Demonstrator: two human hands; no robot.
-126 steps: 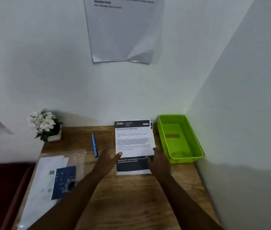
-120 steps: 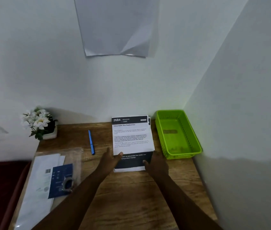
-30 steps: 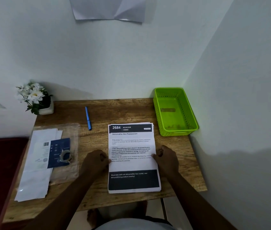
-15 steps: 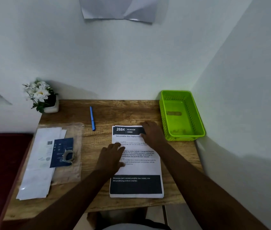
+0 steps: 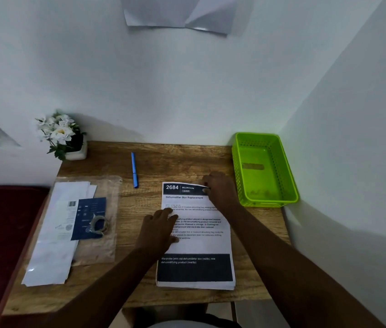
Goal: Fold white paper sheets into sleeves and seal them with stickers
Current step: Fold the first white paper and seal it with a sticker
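Since half second ago, right hand [image 5: 220,188] at far right corner of paper stack [image 5: 196,235] now pinches and lifts top sheet's corner; left hand [image 5: 161,229] stays flat mid-page, fingers straight. Stack mid-bench [image 5: 106,164], fold not begun.

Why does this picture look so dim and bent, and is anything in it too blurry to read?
Head view: dim light, with soft shadows behind the flower pot and beside the green basket. The wide lens bows the walls and the table edge. On the paper stack, large print reads; small lines smear. The right hand at the top corner looks slightly soft.
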